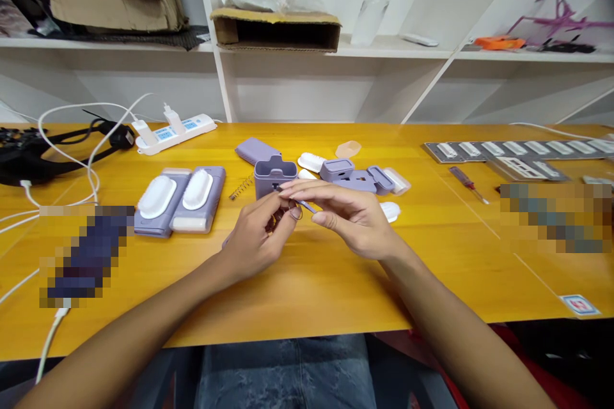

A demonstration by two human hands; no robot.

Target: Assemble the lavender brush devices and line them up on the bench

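Observation:
My left hand [263,227] is closed around a thin wire coil that looks like a spring [298,212], mostly hidden by the fingers. My right hand [352,214] meets it fingertip to fingertip and pinches a small flat purple part [307,206] between thumb and fingers. Just behind the hands stands an upright purple housing [275,174] with an opening at its top. A loose coil spring [241,186] lies to its left. Right of the housing are purple plastic parts [355,180] and a white bristled brush head [311,162], with another white piece [391,211] partly behind my right hand.
Two purple brushes with white heads [197,198] lie at left, near a power strip [177,133], cables and a blurred dark device [91,255]. A screwdriver [469,184] and a long metal strip [513,150] are at right. White shelves [297,86] line the back.

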